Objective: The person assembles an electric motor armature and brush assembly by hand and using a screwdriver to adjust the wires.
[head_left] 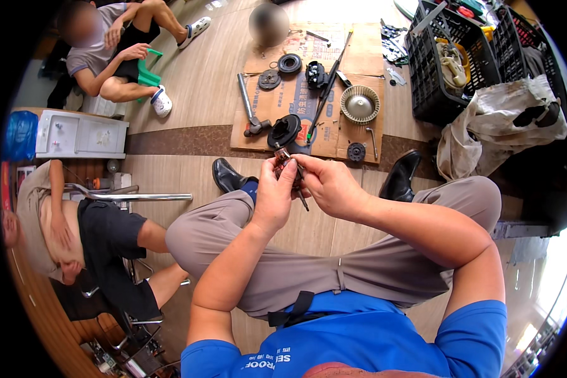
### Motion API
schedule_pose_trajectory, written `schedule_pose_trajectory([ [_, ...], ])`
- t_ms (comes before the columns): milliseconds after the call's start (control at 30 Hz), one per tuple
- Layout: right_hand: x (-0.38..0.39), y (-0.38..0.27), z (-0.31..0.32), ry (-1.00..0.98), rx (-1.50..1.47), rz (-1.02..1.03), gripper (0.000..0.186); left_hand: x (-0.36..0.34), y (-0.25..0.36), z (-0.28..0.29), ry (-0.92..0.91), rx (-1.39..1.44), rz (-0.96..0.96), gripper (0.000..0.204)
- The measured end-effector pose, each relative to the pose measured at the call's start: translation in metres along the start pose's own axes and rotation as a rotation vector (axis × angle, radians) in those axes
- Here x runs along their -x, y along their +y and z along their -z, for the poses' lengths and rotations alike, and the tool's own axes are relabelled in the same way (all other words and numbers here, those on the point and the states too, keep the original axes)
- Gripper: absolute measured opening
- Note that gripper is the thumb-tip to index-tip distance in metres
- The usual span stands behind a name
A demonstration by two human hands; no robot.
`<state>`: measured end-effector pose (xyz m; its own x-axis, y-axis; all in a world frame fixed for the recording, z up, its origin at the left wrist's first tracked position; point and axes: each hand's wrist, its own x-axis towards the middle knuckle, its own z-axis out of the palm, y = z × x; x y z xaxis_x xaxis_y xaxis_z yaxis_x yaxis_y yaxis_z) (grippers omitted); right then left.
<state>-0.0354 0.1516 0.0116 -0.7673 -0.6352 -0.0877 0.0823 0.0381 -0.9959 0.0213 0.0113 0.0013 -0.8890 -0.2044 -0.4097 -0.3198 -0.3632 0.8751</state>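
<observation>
Both of my hands meet in front of my knees, just short of the cardboard's near edge. Closed around a small dark metal part with a thin shaft [303, 200] is my left hand [277, 192]. My right hand [331, 183] pinches the upper end of the same part, its fingers hiding much of it. The shaft points down and toward me. Just beyond my hands, a black round flanged part [284, 131] lies on the cardboard sheet [353, 142]. A hammer [248, 104] rests to the left of it.
On the cardboard lie a fan wheel [360, 104], a black ring [290, 63], a grey disc [269, 79], a black housing [316, 75] and a long dark rod [335, 69]. Black crates [438, 94] and a whitish sack [498, 120] stand right. Two people sit at left.
</observation>
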Motion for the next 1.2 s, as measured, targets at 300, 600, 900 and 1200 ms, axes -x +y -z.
schedule_pose_trajectory([
  [300,0.0,-0.005,-0.006,0.027,-0.003,-0.014,0.023,-0.002,-0.006,0.004,-0.002,0.005,0.003,0.036],
  [600,-0.004,-0.018,0.006,-0.024,0.071,0.019,0.026,-0.002,-0.001,0.003,0.042,-0.059,-0.066,0.035],
  [900,-0.003,-0.024,0.013,-0.124,0.158,-0.09,0.039,-0.001,-0.005,0.006,0.02,-0.074,-0.073,0.033],
  [1200,-0.001,-0.017,0.011,-0.08,0.205,-0.039,0.038,-0.001,-0.004,0.005,0.011,-0.1,-0.074,0.034],
])
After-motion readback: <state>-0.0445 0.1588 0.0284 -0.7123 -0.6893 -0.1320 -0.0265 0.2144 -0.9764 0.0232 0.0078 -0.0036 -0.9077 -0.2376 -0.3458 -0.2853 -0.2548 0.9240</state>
